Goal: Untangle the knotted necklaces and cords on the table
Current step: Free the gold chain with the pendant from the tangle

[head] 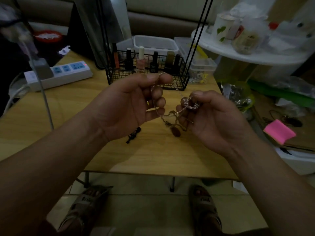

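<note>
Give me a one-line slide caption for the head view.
Left hand and right hand pinch a tangled silver chain above the wooden table, a brown pendant below it.

Pretty dim shot, everything's looking murky and underexposed. A weak, even light is falling on the desk [153, 159], leaving soft, faint shadows. The white shelf [255, 56] past the desk's far right corner is coming out brightest, its clutter smearing into blur. The silver chain [187, 103] is catching small glints, and the power strip [68, 74] near the left edge is glowing red at one end. The wide lens is stretching the forearms [51, 167] toward the bottom corners.
</note>
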`<state>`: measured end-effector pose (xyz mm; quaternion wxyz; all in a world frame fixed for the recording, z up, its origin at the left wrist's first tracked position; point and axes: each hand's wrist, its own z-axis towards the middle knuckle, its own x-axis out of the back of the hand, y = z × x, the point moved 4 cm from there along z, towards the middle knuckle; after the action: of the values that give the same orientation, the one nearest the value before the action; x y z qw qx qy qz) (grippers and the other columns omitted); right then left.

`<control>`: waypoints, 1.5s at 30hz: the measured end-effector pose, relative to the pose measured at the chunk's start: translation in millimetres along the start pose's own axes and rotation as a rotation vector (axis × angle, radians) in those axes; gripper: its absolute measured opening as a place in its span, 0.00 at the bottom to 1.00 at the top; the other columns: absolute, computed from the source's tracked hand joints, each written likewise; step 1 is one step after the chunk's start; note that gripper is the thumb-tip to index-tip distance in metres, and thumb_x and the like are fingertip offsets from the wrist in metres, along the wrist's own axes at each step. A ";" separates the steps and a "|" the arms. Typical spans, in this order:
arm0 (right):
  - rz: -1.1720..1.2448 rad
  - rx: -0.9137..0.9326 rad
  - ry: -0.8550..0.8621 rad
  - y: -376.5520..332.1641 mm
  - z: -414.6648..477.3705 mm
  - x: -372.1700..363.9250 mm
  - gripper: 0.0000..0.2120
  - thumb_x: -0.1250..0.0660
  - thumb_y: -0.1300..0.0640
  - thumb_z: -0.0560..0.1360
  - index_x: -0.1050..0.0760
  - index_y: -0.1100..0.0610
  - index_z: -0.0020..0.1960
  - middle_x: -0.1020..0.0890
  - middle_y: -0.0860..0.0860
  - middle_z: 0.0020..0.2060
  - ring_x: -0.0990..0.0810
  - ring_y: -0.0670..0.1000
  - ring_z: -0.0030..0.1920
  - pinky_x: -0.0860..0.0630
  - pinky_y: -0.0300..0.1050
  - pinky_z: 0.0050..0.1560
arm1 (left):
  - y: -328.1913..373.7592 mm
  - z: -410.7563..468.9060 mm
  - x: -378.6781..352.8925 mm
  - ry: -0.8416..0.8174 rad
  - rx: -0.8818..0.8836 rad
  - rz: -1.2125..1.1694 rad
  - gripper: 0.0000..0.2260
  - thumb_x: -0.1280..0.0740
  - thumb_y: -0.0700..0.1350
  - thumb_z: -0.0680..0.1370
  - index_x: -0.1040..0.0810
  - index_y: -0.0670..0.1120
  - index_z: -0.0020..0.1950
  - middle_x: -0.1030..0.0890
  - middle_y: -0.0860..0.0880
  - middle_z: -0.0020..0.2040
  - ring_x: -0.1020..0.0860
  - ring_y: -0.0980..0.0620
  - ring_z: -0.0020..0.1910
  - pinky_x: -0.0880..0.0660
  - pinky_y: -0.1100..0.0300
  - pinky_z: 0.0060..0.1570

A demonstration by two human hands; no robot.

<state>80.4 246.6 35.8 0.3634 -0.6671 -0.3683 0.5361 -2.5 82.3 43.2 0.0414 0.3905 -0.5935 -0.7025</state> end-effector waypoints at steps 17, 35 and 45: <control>0.013 -0.012 -0.101 5.7 -0.6 -14.5 0.18 0.40 0.59 0.75 0.18 0.56 0.60 0.15 0.53 0.45 0.22 0.48 0.37 0.23 0.41 0.41 | 7.8 -2.1 -3.9 -0.075 -0.048 -0.083 0.17 0.40 0.41 0.78 0.22 0.46 0.65 0.22 0.50 0.41 0.24 0.53 0.39 0.21 0.56 0.46; -0.665 0.148 0.012 -10.1 -7.3 4.9 0.09 0.28 0.48 0.76 0.15 0.52 0.47 0.15 0.53 0.47 0.20 0.51 0.50 0.25 0.51 0.55 | -10.5 0.1 -8.3 0.085 -0.001 0.793 0.04 0.28 0.44 0.81 0.18 0.46 0.54 0.25 0.50 0.31 0.28 0.54 0.31 0.31 0.61 0.30; -0.624 0.015 -0.052 -4.7 -7.7 1.0 0.12 0.31 0.47 0.73 0.21 0.56 0.45 0.20 0.51 0.40 0.22 0.51 0.45 0.26 0.49 0.50 | -18.8 3.9 -10.5 0.118 0.011 0.662 0.04 0.33 0.37 0.80 0.24 0.45 0.47 0.23 0.53 0.32 0.27 0.52 0.30 0.33 0.58 0.29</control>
<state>87.6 249.0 40.7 0.5056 -0.5050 -0.5608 0.4182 10.0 96.4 32.2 0.2994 0.2169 -0.6884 -0.6240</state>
